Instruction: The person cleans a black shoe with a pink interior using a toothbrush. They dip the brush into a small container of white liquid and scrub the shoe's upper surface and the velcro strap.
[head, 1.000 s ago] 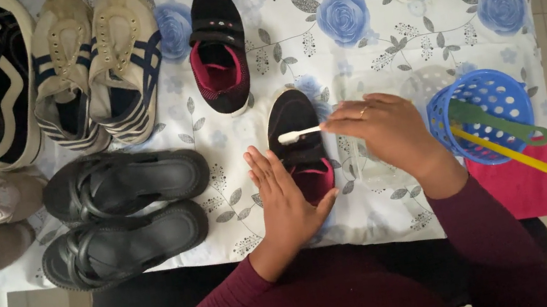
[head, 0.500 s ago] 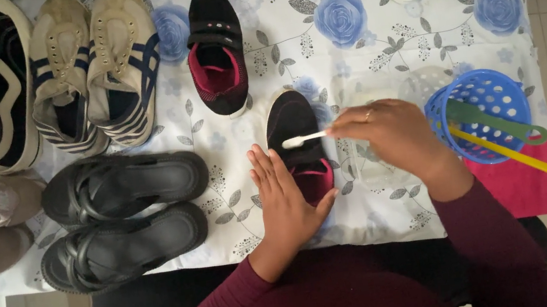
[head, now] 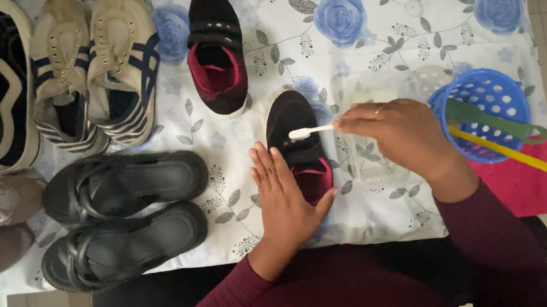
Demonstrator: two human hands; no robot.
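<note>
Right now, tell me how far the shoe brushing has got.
Done: cannot tell; no shoe looks visibly cleaned. In hand: the left hand steadies the small black shoe while the right hand holds a white toothbrush on it. Left: its mate, the striped pair and the black sandals lie untouched.

Both arms in long sleeves, dark maroon w/ fine ribbed knit, cuffs ending at the wrists. Left hand [head: 287, 198] bare, no rings or watch seen. Right hand [head: 405, 137] bare too, w/ a thin ring [head: 377, 113] on one finger (colour hard to tell). Chest same maroon knit; dark clothing shows below it at the lap.
</note>
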